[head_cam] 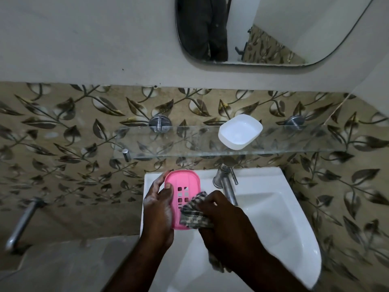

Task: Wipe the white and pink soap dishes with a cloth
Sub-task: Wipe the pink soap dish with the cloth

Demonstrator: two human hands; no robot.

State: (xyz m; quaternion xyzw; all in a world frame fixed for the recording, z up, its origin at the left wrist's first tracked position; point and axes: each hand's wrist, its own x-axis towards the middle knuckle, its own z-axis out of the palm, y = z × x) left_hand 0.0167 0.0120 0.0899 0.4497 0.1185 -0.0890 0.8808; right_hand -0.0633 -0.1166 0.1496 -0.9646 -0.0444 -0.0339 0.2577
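The left hand (157,209) grips the pink soap dish (182,196) by its edge, thumb on the slotted face, holding it above the sink (294,228), while the right hand (223,218) clutches a checked cloth (193,213) pressed onto the dish's lower end. The white soap dish (240,131) sits on the glass shelf (168,142) above, well apart from both hands. With only an edge grip, a hard wipe could likely twist the pink dish loose into the basin, and the cloth's hanging tail might drag in any water there.
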